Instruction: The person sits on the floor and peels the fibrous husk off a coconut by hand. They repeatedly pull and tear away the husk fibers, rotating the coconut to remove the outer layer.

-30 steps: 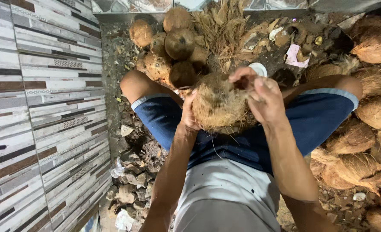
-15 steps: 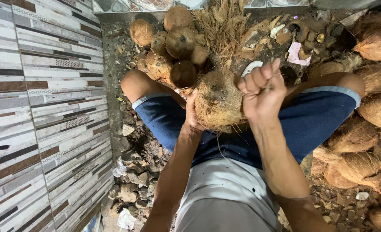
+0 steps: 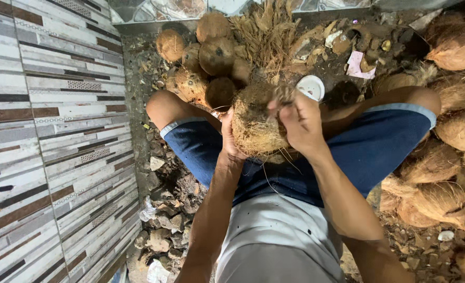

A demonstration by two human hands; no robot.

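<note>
Both hands clasp a fibrous coconut (image 3: pixel 254 124): left hand (image 3: pixel 229 140) cupping, right hand (image 3: pixel 301 126) pinching husk. Husked coconuts (image 3: pixel 207 52) pile at twelve o'clock; a white lid (image 3: pixel 311 87) at one.

Right hand (image 3: pixel 300 126): a second ago open, fingers spread over right side of coconut (image 3: pixel 256 126); half a second ago lifted, fingers raised above husk; now closed in fist on tuft of husk fibre (image 3: pixel 284 95) at top of coconut. White round lid (image 3: pixel 311 86) behind hand: half hidden before, now nearly whole in view. Left hand (image 3: pixel 230 137): slightly lower on coconut's left side. Coconut: turned a little between knees.
</note>
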